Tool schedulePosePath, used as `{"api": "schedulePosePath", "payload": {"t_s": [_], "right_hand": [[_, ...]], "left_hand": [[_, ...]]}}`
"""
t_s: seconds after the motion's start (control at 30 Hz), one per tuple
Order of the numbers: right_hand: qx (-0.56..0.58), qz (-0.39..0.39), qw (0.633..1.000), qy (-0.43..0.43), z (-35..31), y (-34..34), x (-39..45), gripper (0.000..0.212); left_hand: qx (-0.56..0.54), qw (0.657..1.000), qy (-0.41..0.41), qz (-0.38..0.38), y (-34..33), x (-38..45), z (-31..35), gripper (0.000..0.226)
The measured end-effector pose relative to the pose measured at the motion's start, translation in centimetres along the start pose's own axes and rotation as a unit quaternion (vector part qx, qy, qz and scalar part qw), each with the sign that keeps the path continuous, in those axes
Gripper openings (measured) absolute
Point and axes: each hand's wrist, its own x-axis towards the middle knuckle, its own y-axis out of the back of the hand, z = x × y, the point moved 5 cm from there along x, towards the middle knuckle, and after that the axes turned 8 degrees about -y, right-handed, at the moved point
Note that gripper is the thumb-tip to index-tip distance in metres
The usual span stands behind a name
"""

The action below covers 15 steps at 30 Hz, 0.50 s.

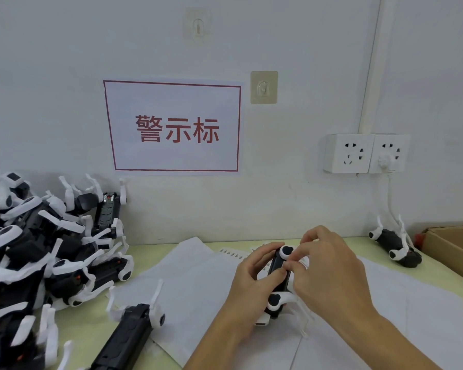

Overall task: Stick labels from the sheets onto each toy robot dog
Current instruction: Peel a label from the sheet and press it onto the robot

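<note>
1. We see the held toy robot dog (pixel 277 276): glossy black boxy plastic body with smooth white curved legs and round black-and-white joints.
2. Left hand (pixel 254 284) grips its body from the left, fingers (pixel 274 275) curled and clamped on the black shell.
3. Right hand (pixel 329 271) comes in from the right, fingertips (pixel 292 264) pinched together against the dog's upper side; we can't tell if a label sits under them.
4. Label sheets (pixel 198 284): thin white paper, flat, overlapping on the tabletop (pixel 372 249); a strip with small printed marks (pixel 234 254) peeks out just beyond the left hand.
5. Tabletop is pale yellow-green and matte.
6. Wall behind is off-white and carries a red-bordered paper sign (pixel 173 126), two clear adhesive hooks, and white double sockets (pixel 365 153) with one plug and cord.
7. Far left: a tangled pile of dogs (pixel 38 241). One more dog (pixel 129 337) lies near left, another dog (pixel 396 247) far right beside a brown cardboard box (pixel 455 249).
8. Held dog sits centre, just above the sheets. Long axis runs near-to-far, roughly upright and slightly tilted; legs stick out right.
</note>
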Motion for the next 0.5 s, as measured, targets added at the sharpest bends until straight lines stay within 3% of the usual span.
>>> {"api": "schedulePosePath", "payload": {"t_s": [0.17, 0.27, 0.4, 0.5], "right_hand": [[0.031, -0.002, 0.999, -0.042, 0.9, 0.3, 0.6, 0.029], [0.117, -0.069, 0.987, -0.092, 2.4, -0.7, 1.3, 0.035], [0.314, -0.181, 0.921, -0.14, 3.3, -2.3, 1.6, 0.029], [0.352, -0.254, 0.891, -0.133, 3.2, -3.1, 1.2, 0.037]], "left_hand": [[-0.001, 1.0, -0.003, -0.001, 0.1, 0.0, 0.1, 0.04], [-0.013, 1.0, 0.014, 0.009, 0.3, 0.1, -0.4, 0.041], [-0.027, 0.999, 0.029, 0.009, 0.5, 0.3, -0.8, 0.041], [-0.032, 0.999, 0.027, 0.001, 0.4, 0.3, -0.7, 0.039]]}}
